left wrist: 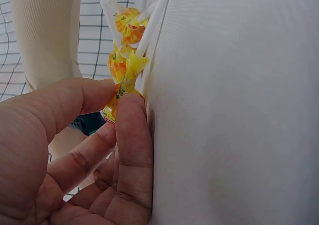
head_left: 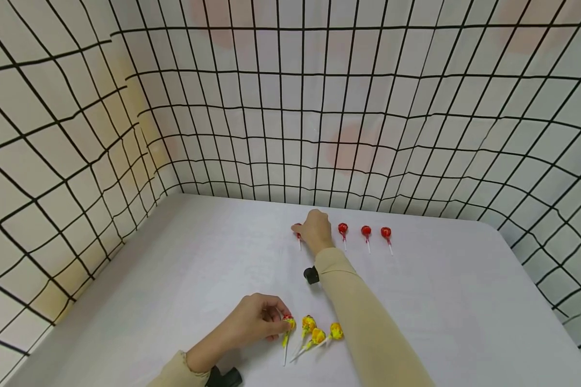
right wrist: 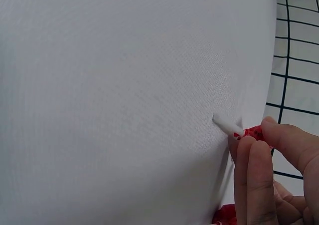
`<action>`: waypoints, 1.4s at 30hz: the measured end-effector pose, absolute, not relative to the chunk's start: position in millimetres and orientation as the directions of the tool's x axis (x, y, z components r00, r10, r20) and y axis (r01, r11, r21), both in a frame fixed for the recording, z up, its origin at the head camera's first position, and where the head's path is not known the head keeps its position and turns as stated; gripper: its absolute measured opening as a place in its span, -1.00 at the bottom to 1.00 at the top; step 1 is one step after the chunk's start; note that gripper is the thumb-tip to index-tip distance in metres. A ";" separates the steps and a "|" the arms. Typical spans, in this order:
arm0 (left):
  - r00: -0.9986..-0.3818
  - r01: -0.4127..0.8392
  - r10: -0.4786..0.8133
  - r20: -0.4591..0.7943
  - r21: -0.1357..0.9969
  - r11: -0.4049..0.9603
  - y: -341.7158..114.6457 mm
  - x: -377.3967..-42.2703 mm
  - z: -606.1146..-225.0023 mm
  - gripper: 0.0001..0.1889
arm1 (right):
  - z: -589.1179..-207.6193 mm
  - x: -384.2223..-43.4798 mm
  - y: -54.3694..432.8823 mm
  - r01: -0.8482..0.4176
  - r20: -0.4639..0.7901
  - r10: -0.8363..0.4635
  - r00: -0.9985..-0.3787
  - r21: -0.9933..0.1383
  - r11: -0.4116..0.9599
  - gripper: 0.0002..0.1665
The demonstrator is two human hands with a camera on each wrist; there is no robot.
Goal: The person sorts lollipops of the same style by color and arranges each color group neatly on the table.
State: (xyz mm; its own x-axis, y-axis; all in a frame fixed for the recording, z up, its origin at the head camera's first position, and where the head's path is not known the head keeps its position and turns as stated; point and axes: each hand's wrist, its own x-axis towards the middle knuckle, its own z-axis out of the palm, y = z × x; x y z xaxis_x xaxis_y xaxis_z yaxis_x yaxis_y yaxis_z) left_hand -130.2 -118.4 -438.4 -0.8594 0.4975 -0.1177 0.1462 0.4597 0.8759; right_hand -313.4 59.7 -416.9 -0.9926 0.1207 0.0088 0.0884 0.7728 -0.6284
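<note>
Near the table's far edge my right hand (head_left: 318, 228) pinches a red-wrapped lollipop (head_left: 298, 236) between thumb and fingers. In the right wrist view its white stick (right wrist: 227, 124) points away from the fingertips, low over the cloth. Three more red lollipops (head_left: 366, 231) lie in a row to the right of that hand, sticks toward me. Closer to me, my left hand (head_left: 256, 318) pinches a yellow-wrapped lollipop (head_left: 290, 324) by thumb and fingertips. Three other yellow lollipops (head_left: 317, 336) lie just right of it, their sticks angled toward the lower left.
A white cloth (head_left: 174, 269) covers the table. Behind and along the sides rises a black wire grid (head_left: 302, 110) with white fabric at its back. My right forearm (head_left: 368, 317) reaches across the table, passing close to the yellow lollipops.
</note>
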 end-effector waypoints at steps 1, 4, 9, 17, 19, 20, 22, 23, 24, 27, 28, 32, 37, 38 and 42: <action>-0.859 0.146 0.498 -0.118 0.876 0.460 -118.3 -130.2 -438.3 -0.87 | -416.9 -313.6 59.7 0.087 0.011 0.120 -0.993 -0.627 0.774 -0.61; -0.859 0.150 0.499 -0.113 0.877 0.457 -118.0 -130.2 -438.0 -0.87 | -417.4 -314.0 60.0 0.084 0.014 0.119 -0.993 -0.631 0.771 -0.65; -0.857 0.154 0.504 -0.109 0.879 0.452 -116.8 -130.0 -438.2 -0.87 | -420.0 -315.9 60.4 0.079 0.028 0.125 -0.992 -0.637 0.767 -0.69; -0.856 0.143 0.504 -0.119 0.881 0.451 -116.0 -130.1 -439.5 -0.85 | -422.6 -317.3 61.7 0.079 0.032 0.130 -0.991 -0.639 0.765 -0.68; -0.856 0.145 0.504 -0.117 0.881 0.451 -116.0 -130.1 -439.5 -0.85 | -422.9 -317.4 62.1 0.082 0.031 0.133 -0.991 -0.640 0.764 -0.67; -0.856 0.145 0.503 -0.117 0.881 0.451 -115.9 -130.0 -439.4 -0.86 | -422.9 -317.5 62.1 0.082 0.033 0.134 -0.990 -0.640 0.764 -0.67; -0.858 0.146 0.501 -0.115 0.879 0.454 -116.1 -129.9 -439.2 -0.86 | -423.3 -317.9 62.0 0.080 0.034 0.133 -0.991 -0.638 0.766 -0.66; -0.859 0.147 0.499 -0.115 0.878 0.455 -116.3 -129.8 -439.0 -0.87 | -423.5 -318.0 61.7 0.077 0.035 0.129 -0.991 -0.637 0.767 -0.66; -0.861 0.147 0.496 -0.115 0.877 0.458 -116.6 -129.7 -438.9 -0.87 | -423.7 -318.2 61.5 0.074 0.036 0.126 -0.991 -0.636 0.768 -0.66; -0.863 0.149 0.492 -0.114 0.873 0.464 -117.5 -129.6 -438.7 -0.87 | -423.9 -318.8 61.0 0.065 0.040 0.117 -0.992 -0.637 0.768 -0.67; -0.864 0.151 0.491 -0.113 0.872 0.466 -117.7 -129.7 -438.8 -0.87 | -423.8 -318.8 61.0 0.062 0.043 0.116 -0.992 -0.637 0.768 -0.67; -0.861 0.152 0.496 -0.115 0.871 0.466 -118.0 -130.5 -439.3 -0.87 | -422.1 -318.3 62.6 0.060 0.045 0.114 -0.992 -0.639 0.767 -0.66; -0.862 0.148 0.492 -0.119 0.870 0.471 -117.9 -130.8 -439.1 -0.89 | -419.9 -318.8 66.0 0.039 0.059 0.101 -0.993 -0.645 0.764 -0.65; -0.863 0.147 0.491 -0.121 0.869 0.472 -118.0 -130.8 -438.9 -0.89 | -419.5 -319.1 66.5 0.036 0.062 0.098 -0.993 -0.643 0.765 -0.65; -0.862 0.145 0.492 -0.122 0.871 0.470 -118.3 -130.7 -438.5 -0.89 | -416.1 -317.6 68.3 0.038 0.056 0.095 -0.994 -0.632 0.774 -0.62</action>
